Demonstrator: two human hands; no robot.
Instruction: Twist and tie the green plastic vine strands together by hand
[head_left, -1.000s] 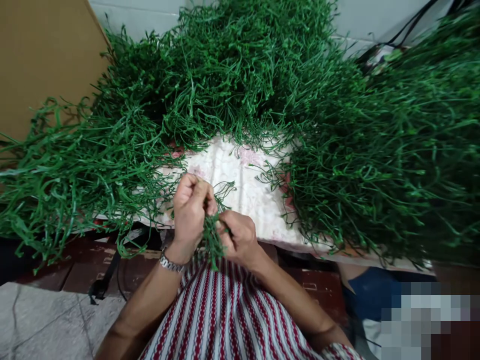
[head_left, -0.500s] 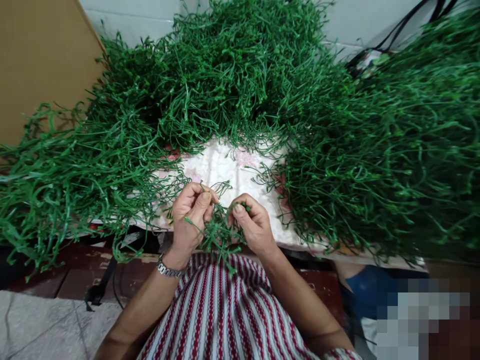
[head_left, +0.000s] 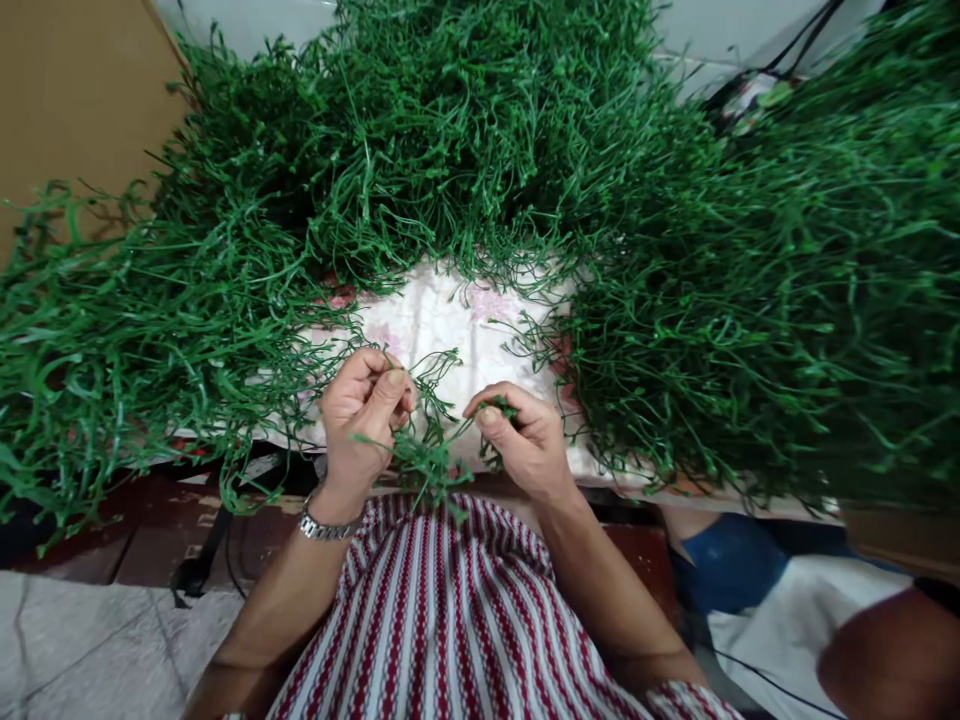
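My left hand (head_left: 364, 415), with a metal watch at the wrist, pinches some thin green stems above the near edge of a table. To its right, my right hand (head_left: 525, 435) is closed on more green stems, thumb against the fingers. A loose tangle of green stems (head_left: 431, 460) hangs between the hands, over my striped clothing. Beneath and beyond the hands lies a white cloth (head_left: 435, 320) with pink and red flowers. Large heaps of curly green stems surround it: one at left (head_left: 172, 330), one at the back (head_left: 480, 130), one at right (head_left: 750, 330).
A person in blue and white clothing (head_left: 750, 570) is at the lower right. A brown board (head_left: 75, 90) stands at the back left, a white wall behind the heaps. Dark cables (head_left: 814, 35) hang at the back right. A black strap (head_left: 199, 570) hangs below the table at left.
My hands have moved apart, the left one leftward and the right one rightward, each still pinching stems. The view has shifted slightly, and more of the person at lower right shows.
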